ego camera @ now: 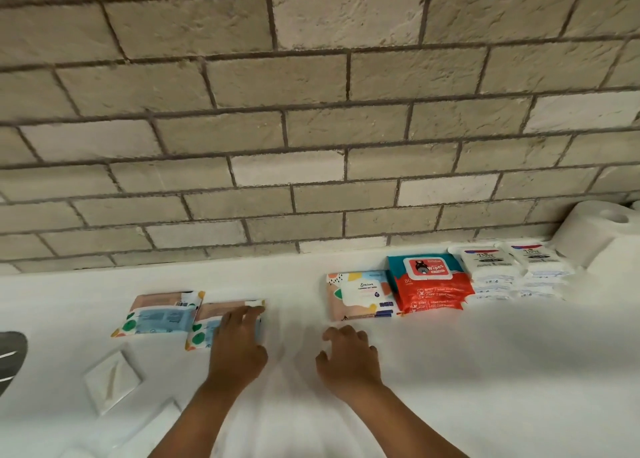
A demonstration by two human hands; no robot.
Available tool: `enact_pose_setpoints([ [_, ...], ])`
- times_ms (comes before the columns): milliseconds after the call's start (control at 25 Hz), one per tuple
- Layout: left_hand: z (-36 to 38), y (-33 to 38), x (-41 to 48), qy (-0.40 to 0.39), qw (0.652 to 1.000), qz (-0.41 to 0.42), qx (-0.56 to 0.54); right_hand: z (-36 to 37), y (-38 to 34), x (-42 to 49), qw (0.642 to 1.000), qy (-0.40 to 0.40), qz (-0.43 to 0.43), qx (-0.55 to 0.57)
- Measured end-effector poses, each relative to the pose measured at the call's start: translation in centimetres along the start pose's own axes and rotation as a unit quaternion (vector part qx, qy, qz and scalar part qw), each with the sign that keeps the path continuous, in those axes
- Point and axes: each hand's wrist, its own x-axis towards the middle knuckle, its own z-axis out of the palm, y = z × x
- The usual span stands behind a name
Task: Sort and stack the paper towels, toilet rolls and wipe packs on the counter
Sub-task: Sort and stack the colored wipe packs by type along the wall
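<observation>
Brickwork [311, 111] fills the view above a white counter [450, 371], whose back edge meets the wall. At the counter's far right corner stands a paper towel roll [588, 236], upright. Just beside it along the back edge lie two piles of white wipe packs [502, 270], then a pile of red wipe packs [433, 284], then a patterned wipe pack [360, 295] lying face up and touching the red pile.

Well apart from these, toward the left of the counter, two more patterned packs lie face down side by side: the outer pack [156, 314] and the nearer pack [204, 319], their edges touching or slightly overlapping. Near the front left edge sit small white sachets [112, 378], and a dark object [10, 357] is cut off by the left edge of the view.

The step in hand looks like gathering the stray patterned packs; by their print they seem to belong with the face-up one. The next move would call for lifting the nearer pack, carrying it right, turning it label up and squaring it on that pile without nudging the red one.

The person's left hand [239, 346] lies palm down on the nearer pack, fingers lightly bent across its right end; no pinch under the edge shows. The right hand [349, 357] hovers over bare counter between the two groups, fingers loosely curled and spread, holding nothing.
</observation>
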Motion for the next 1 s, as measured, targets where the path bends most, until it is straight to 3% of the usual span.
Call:
enact_pose_setpoints([
  [120, -2.8, -3.7, 2.3, -0.093, 0.993, -0.069, 0.025, 0.1, -0.8, -1.2, 0.992, -0.091, -0.027, 0.078],
  [240, -3.3, -6.2, 3.2, -0.166, 0.983, -0.028, 0.068, -0.2, -1.4, -2.6, 0.981, -0.159, -0.045, 0.098],
  [360, -2.3, -7.8, 2.9, -0.162, 0.985, 0.016, 0.047, -1.1, -1.4, -3.3, 0.975, -0.189, -0.049, 0.101],
  [680, -1.7, -5.9, 0.7, -0.196, 0.978, 0.0, 0.067, -2.4, -1.2, -3.7, 0.972, -0.193, -0.019, 0.136],
  [880, -1.5, -3.3, -2.5, -0.206, 0.976, -0.065, -0.028, -2.6, -1.4, -3.7, 0.97, -0.159, 0.004, 0.186],
  [1000, -2.3, -1.4, -4.0, -0.171, 0.957, -0.143, -0.187, -2.4, -1.5, -3.8, 0.961, -0.151, 0.027, 0.229],
])
